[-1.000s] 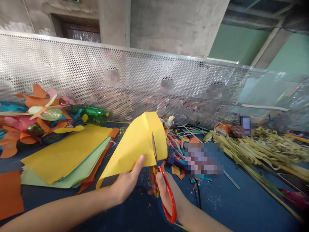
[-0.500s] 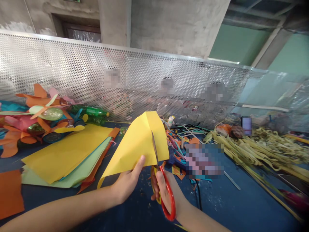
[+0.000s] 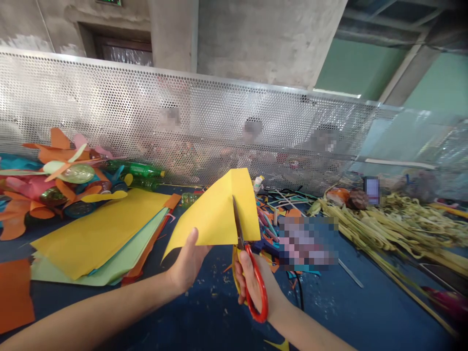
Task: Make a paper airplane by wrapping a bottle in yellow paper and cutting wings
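The yellow sheet (image 3: pixel 204 217) is held raised above the table (image 3: pixel 340 304), with the scissors' (image 3: pixel 241 240) blade against it. It is probably light, thin and easily creased, best pinched at its lower edge, clear of the blade. There it is clamped by the left hand (image 3: pixel 187 265), thumb in front; the scissors are gripped by the right hand (image 3: pixel 273 287).

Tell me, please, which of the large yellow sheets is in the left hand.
The raised yellow sheet, with the scissors across it; the flat yellow sheet lies on green paper farther left.
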Demonstrator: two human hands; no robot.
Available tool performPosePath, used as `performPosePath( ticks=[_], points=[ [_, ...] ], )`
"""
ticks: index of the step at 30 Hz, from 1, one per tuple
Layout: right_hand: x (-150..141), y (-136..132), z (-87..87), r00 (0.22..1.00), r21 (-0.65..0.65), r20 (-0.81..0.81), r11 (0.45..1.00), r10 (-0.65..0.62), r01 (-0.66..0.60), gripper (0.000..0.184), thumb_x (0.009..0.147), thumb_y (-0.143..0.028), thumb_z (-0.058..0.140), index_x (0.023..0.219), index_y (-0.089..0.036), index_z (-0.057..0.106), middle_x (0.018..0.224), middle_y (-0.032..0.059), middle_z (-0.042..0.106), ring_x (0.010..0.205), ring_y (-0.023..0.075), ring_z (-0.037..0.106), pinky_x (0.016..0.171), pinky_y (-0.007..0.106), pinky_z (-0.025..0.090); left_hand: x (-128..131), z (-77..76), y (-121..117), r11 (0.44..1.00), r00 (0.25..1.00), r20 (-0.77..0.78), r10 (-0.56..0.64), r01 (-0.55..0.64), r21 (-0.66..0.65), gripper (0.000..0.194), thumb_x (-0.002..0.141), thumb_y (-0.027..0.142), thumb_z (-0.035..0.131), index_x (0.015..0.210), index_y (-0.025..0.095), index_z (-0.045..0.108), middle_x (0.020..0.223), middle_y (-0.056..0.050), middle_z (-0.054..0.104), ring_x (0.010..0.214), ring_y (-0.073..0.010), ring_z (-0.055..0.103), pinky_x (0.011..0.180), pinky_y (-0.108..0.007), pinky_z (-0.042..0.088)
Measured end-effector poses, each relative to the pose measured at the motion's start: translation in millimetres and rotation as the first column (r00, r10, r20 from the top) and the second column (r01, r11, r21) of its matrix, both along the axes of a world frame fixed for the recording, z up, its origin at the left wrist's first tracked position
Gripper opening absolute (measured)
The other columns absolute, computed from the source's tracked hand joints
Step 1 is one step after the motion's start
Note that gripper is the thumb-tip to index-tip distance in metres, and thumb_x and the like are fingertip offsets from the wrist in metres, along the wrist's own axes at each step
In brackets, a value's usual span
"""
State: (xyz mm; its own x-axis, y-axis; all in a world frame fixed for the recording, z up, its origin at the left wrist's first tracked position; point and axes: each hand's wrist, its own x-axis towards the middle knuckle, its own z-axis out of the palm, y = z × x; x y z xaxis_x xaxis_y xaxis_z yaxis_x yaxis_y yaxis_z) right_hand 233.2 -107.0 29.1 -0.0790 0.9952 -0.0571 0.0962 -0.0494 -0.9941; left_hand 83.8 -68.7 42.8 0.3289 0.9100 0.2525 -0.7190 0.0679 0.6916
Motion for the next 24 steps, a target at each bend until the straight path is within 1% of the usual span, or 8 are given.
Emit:
performPosePath(
  ticks=[3, 7, 10, 13, 15, 18, 21, 24],
  points=[
    [5, 5, 1.0, 0.999, 0.03, -0.011, 0.999, -0.041, 0.041, 0.057, 0.074, -0.077, 0.041, 0.062, -0.021, 0.04, 0.042, -0.0091, 0.033, 0.029, 0.0053, 0.036, 0.029, 0.018, 0.041, -1, 12.5, 8, 0.996, 0.995, 0.065, 0.069, -0.066, -0.055, 0.052, 0.088, 0.05, 0.046, 0.129, 0.019, 0.052, 0.134, -0.005, 0.053, 0.131, -0.0262, 0.04, 0.108, -0.037, 0.036],
    [10, 12, 8.0, 0.996, 0.066, -0.005, 0.994, -0.084, 0.084, 0.057, 0.071, -0.078, 0.043, 0.064, -0.022, 0.04, 0.043, -0.0096, 0.032, 0.03, 0.0062, 0.035, 0.031, 0.02, 0.042, -6, 22.9, 20, 0.959, 0.977, -0.007, 0.214, -0.211, -0.187, 0.043, 0.086, 0.033, 0.056, 0.127, 0.02, 0.053, 0.13, -0.006, 0.058, 0.12, -0.023, 0.053, 0.095, -0.032, 0.049],
    [15, 16, 12.0, 0.994, 0.064, 0.009, 0.992, -0.107, 0.106, 0.058, 0.069, -0.08, 0.044, 0.064, -0.022, 0.039, 0.043, -0.0096, 0.031, 0.031, 0.0068, 0.034, 0.031, 0.021, 0.042, -9, 27.3, 27, 0.926, 0.939, -0.058, 0.34, -0.345, -0.152, 0.044, 0.082, 0.023, 0.063, 0.125, 0.022, 0.054, 0.127, -0.005, 0.06, 0.112, -0.0215, 0.059, 0.085, -0.03, 0.055],
    [20, 19, 12.6, 0.997, 0.08, -0.017, 0.994, -0.078, 0.079, 0.056, 0.071, -0.078, 0.044, 0.064, -0.023, 0.039, 0.045, -0.0081, 0.033, 0.035, 0.0083, 0.037, 0.038, 0.025, 0.046, -10, 31.1, 26, 0.911, 0.91, -0.1, 0.402, -0.409, -0.058, 0.045, 0.079, 0.02, 0.067, 0.122, 0.025, 0.055, 0.128, -0.003, 0.059, 0.111, -0.0212, 0.059, 0.077, -0.027, 0.058],
    [22, 19, 13.4, 0.999, 0.136, -0.049, 0.99, -0.014, 0.021, 0.054, 0.076, -0.074, 0.042, 0.064, -0.022, 0.041, 0.051, -0.0045, 0.041, 0.044, 0.011, 0.045, 0.048, 0.028, 0.051, -9, 32.4, 22, 0.912, 0.904, -0.135, 0.406, -0.41, -0.001, 0.042, 0.08, 0.023, 0.067, 0.12, 0.028, 0.057, 0.129, 0.0, 0.058, 0.113, -0.0215, 0.058, 0.077, -0.028, 0.058],
    [25, 15, 19.2, 0.993, 0.213, -0.078, 0.974, 0.088, -0.069, 0.051, 0.081, -0.07, 0.039, 0.07, -0.021, 0.045, 0.069, 0.0024, 0.054, 0.067, 0.0172, 0.059, 0.071, 0.033, 0.053, -8, 30.6, 15, 0.927, 0.904, -0.205, 0.375, -0.371, 0.06, 0.034, 0.082, 0.03, 0.064, 0.116, 0.031, 0.06, 0.128, 0.001, 0.059, 0.114, -0.0228, 0.058, 0.084, -0.032, 0.057],
    [26, 11, 29.1, 0.992, 0.232, -0.049, 0.968, 0.114, -0.099, 0.054, 0.078, -0.074, 0.039, 0.075, -0.021, 0.048, 0.083, 0.0067, 0.059, 0.085, 0.0222, 0.06, 0.086, 0.037, 0.05, -7, 24.9, 12, 0.931, 0.887, -0.288, 0.361, -0.359, 0.062, 0.035, 0.081, 0.036, 0.064, 0.116, 0.031, 0.06, 0.126, 0.0, 0.06, 0.116, -0.0236, 0.056, 0.088, -0.033, 0.055],
    [27, 10, 38.0, 0.991, 0.209, -0.071, 0.973, 0.11, -0.093, 0.058, 0.075, -0.078, 0.038, 0.074, -0.021, 0.048, 0.087, 0.0086, 0.061, 0.09, 0.0242, 0.061, 0.09, 0.04, 0.048, -7, 19.3, 12, 0.929, 0.873, -0.329, 0.36, -0.367, 0.043, 0.041, 0.08, 0.039, 0.065, 0.12, 0.032, 0.057, 0.129, 0.001, 0.058, 0.118, -0.0231, 0.055, 0.091, -0.033, 0.053]
  ],
)
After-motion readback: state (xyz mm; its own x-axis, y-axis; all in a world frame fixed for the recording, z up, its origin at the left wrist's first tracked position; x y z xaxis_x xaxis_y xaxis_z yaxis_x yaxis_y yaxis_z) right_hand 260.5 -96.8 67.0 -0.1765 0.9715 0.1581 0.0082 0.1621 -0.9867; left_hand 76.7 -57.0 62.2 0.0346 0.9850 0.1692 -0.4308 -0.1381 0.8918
